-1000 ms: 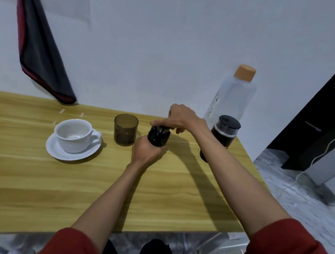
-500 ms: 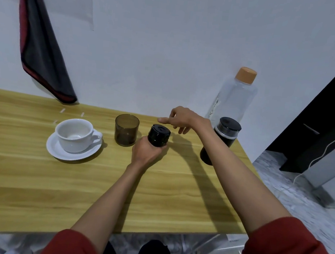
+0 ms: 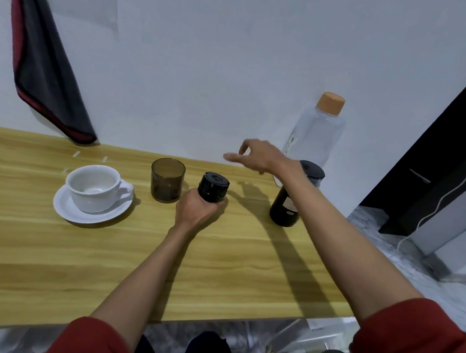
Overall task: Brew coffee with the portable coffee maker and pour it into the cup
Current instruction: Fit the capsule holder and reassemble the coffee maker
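Note:
My left hand [image 3: 195, 211] grips a small black cylinder with a lid [image 3: 213, 187], a part of the coffee maker, standing on the wooden table [image 3: 47, 258]. My right hand [image 3: 256, 157] hovers in the air above and to the right of it, fingers loosely spread, holding nothing. The tall black coffee maker body [image 3: 287, 210] stands to the right, partly hidden behind my right forearm. A white cup [image 3: 94, 188] sits on a white saucer [image 3: 63, 208] at the left. A smoky translucent tumbler [image 3: 167, 180] stands between the cup and the black cylinder.
A clear water bottle with an orange cap [image 3: 317, 133] stands against the wall behind the coffee maker body. A dark cloth with red trim [image 3: 43, 67] hangs on the wall at the left. The table's right edge [image 3: 330, 242] drops to a marble floor.
My right hand has lifted off the black cylinder's lid and moved up and to the right. My left hand keeps its grip on the cylinder.

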